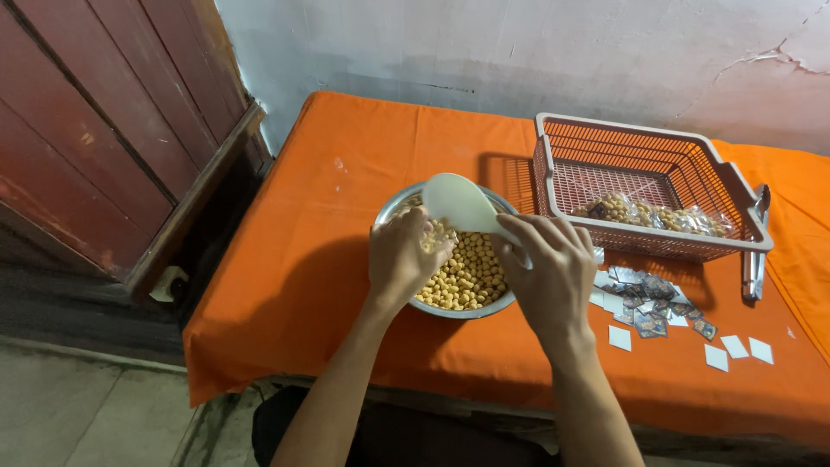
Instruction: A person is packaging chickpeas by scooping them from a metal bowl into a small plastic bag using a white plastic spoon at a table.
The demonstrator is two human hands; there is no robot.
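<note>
Over the metal bowl point(393, 212), right hand point(549, 268) grips a white scoop point(458, 203); left hand point(399, 255) cups round snacks point(467, 272).

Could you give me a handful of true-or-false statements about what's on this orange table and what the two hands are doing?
1. The right hand holds a white scoop over the metal bowl. True.
2. The bowl is empty. False: it holds small yellow round snacks.
3. The plastic basket contains filled clear bags. True.
4. The tablecloth is blue. False: it is orange.
5. The left hand rests in the basket. False: it is over the bowl.
</note>
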